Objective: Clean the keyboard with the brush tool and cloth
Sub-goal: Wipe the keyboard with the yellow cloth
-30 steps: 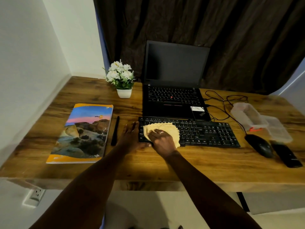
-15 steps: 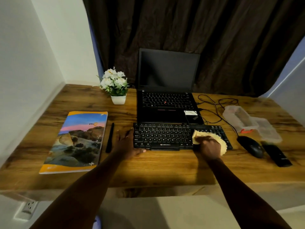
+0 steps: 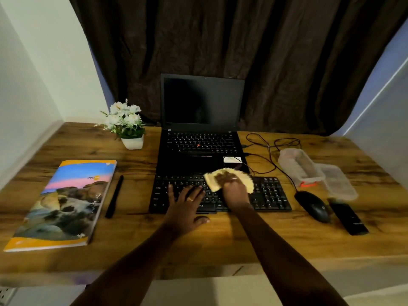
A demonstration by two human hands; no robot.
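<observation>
A black keyboard [image 3: 268, 195] lies across the wooden desk [image 3: 220, 239] in front of an open laptop [image 3: 201, 120]. My right hand [image 3: 234, 191] presses a yellow cloth [image 3: 245, 176] onto the upper middle of the keys. My left hand [image 3: 184, 208] lies flat with fingers spread on the keyboard's left half, its thumb on the desk. A thin black brush tool [image 3: 114, 196] rests on the desk left of the keyboard, untouched.
A colourful book [image 3: 64, 202] lies at the left, a white flower pot [image 3: 127, 127] behind it. Right of the keyboard are a black mouse [image 3: 313, 206], its cable [image 3: 269, 149], a clear plastic box [image 3: 300, 166] with lid, and a black remote [image 3: 347, 217].
My right hand swept the cloth from the keyboard's left to its right end, then back to the upper middle. My left hand moved from beside the keyboard onto its left keys.
</observation>
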